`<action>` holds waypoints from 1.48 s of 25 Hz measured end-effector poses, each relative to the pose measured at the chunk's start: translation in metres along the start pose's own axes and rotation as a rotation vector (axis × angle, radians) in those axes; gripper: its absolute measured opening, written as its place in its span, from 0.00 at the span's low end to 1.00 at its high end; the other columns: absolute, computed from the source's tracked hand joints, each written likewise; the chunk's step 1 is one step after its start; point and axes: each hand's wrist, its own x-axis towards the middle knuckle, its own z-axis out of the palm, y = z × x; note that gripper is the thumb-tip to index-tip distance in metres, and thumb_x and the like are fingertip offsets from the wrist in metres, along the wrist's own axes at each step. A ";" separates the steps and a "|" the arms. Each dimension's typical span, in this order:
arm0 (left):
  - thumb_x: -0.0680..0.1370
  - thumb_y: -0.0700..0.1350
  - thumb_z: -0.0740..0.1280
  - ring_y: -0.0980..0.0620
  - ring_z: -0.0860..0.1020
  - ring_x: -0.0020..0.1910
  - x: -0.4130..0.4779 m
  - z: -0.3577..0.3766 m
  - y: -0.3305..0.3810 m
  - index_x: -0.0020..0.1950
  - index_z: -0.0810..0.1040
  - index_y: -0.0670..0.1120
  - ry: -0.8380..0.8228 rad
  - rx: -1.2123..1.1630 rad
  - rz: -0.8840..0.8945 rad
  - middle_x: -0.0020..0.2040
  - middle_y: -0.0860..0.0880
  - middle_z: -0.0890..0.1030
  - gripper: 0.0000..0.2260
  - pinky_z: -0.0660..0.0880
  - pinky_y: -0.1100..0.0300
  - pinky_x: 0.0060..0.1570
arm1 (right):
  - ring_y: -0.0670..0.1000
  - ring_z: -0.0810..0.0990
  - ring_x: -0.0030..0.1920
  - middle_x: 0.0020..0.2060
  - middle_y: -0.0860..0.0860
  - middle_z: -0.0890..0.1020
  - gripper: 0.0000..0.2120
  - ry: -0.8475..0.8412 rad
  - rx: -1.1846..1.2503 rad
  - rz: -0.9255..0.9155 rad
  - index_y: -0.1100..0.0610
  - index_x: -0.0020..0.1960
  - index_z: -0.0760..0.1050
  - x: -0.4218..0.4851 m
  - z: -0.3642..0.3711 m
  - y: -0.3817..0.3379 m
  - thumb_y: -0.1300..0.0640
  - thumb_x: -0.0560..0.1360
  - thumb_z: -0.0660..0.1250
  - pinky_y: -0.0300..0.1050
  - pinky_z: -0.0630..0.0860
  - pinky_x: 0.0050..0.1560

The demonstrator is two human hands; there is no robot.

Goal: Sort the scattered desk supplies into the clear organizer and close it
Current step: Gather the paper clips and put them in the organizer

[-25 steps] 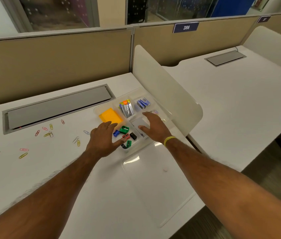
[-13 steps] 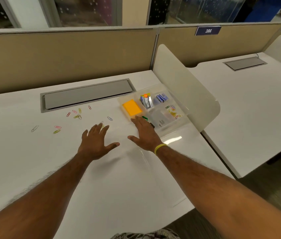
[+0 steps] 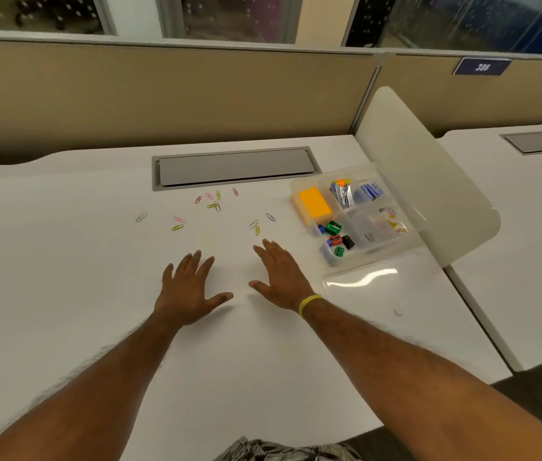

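Note:
The clear organizer lies open at the right of the white desk, its clear lid flat in front of it. Inside are an orange sticky-note pad, small binder clips, a stapler, blue staple boxes and a few paper clips. Several coloured paper clips lie scattered on the desk to the organizer's left. My left hand and my right hand are spread flat over the desk, fingers straight, holding nothing. The nearest loose clips lie just beyond my right fingertips.
A grey cable hatch is set into the desk behind the clips. A cream side divider stands right of the organizer, with a second desk beyond. A tan partition closes the back.
Both hands have left the organizer and moved left onto the bare desk near the loose clips. The view has swung left, so the organizer now sits at the right.

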 end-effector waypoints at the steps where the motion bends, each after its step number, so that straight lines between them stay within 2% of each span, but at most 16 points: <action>1: 0.67 0.78 0.46 0.49 0.46 0.79 0.000 0.000 -0.006 0.79 0.50 0.54 -0.002 -0.003 -0.008 0.80 0.48 0.48 0.46 0.45 0.42 0.75 | 0.53 0.46 0.79 0.79 0.53 0.50 0.38 -0.013 -0.006 0.002 0.52 0.79 0.50 0.004 0.004 -0.002 0.43 0.77 0.64 0.50 0.46 0.77; 13: 0.71 0.74 0.50 0.48 0.48 0.79 0.056 -0.009 -0.025 0.79 0.52 0.52 0.016 -0.026 0.007 0.80 0.48 0.50 0.42 0.47 0.43 0.75 | 0.54 0.50 0.78 0.79 0.54 0.51 0.38 -0.030 -0.037 0.097 0.54 0.78 0.51 0.088 -0.002 0.019 0.42 0.76 0.65 0.52 0.50 0.77; 19: 0.74 0.71 0.52 0.47 0.49 0.79 0.090 -0.014 -0.021 0.79 0.52 0.52 0.015 -0.042 0.030 0.80 0.48 0.51 0.38 0.48 0.44 0.75 | 0.57 0.43 0.78 0.78 0.57 0.45 0.43 -0.061 0.023 0.261 0.59 0.79 0.46 0.120 0.004 0.026 0.38 0.76 0.62 0.52 0.46 0.77; 23: 0.76 0.69 0.53 0.47 0.51 0.78 0.105 -0.013 -0.020 0.79 0.53 0.51 0.011 -0.066 0.041 0.80 0.48 0.52 0.37 0.50 0.45 0.76 | 0.54 0.43 0.79 0.79 0.55 0.46 0.40 -0.033 0.045 0.143 0.60 0.78 0.46 0.118 0.019 0.015 0.41 0.78 0.60 0.48 0.45 0.78; 27: 0.77 0.68 0.54 0.47 0.53 0.78 0.112 -0.009 -0.018 0.78 0.55 0.51 0.006 -0.087 0.063 0.79 0.48 0.54 0.35 0.51 0.47 0.75 | 0.51 0.54 0.78 0.78 0.53 0.57 0.33 -0.042 0.125 0.001 0.58 0.77 0.55 0.112 0.018 0.014 0.49 0.78 0.63 0.43 0.52 0.76; 29: 0.77 0.66 0.56 0.47 0.55 0.77 0.114 -0.008 -0.018 0.78 0.57 0.50 0.016 -0.108 0.082 0.79 0.48 0.57 0.34 0.54 0.47 0.74 | 0.53 0.66 0.72 0.72 0.55 0.68 0.27 0.067 0.230 0.029 0.58 0.73 0.65 0.114 0.009 0.020 0.53 0.76 0.67 0.43 0.61 0.73; 31: 0.77 0.64 0.59 0.46 0.59 0.76 0.117 -0.009 -0.017 0.76 0.61 0.48 0.040 -0.118 0.098 0.77 0.47 0.61 0.32 0.58 0.47 0.72 | 0.54 0.75 0.60 0.61 0.56 0.74 0.22 0.167 0.327 0.144 0.60 0.65 0.73 0.121 -0.001 0.028 0.55 0.73 0.72 0.45 0.71 0.64; 34: 0.78 0.59 0.62 0.46 0.65 0.70 0.128 -0.013 -0.009 0.72 0.67 0.47 0.071 -0.128 0.093 0.72 0.46 0.68 0.27 0.64 0.48 0.67 | 0.50 0.74 0.50 0.51 0.53 0.74 0.22 0.069 0.314 0.302 0.58 0.58 0.75 0.133 -0.008 0.032 0.50 0.69 0.75 0.42 0.73 0.54; 37: 0.79 0.56 0.62 0.46 0.69 0.65 0.145 -0.019 0.007 0.69 0.71 0.47 0.057 -0.154 0.075 0.67 0.46 0.71 0.22 0.69 0.50 0.63 | 0.49 0.72 0.47 0.46 0.50 0.74 0.19 0.015 0.258 0.297 0.58 0.55 0.76 0.143 -0.008 0.030 0.51 0.69 0.76 0.41 0.70 0.49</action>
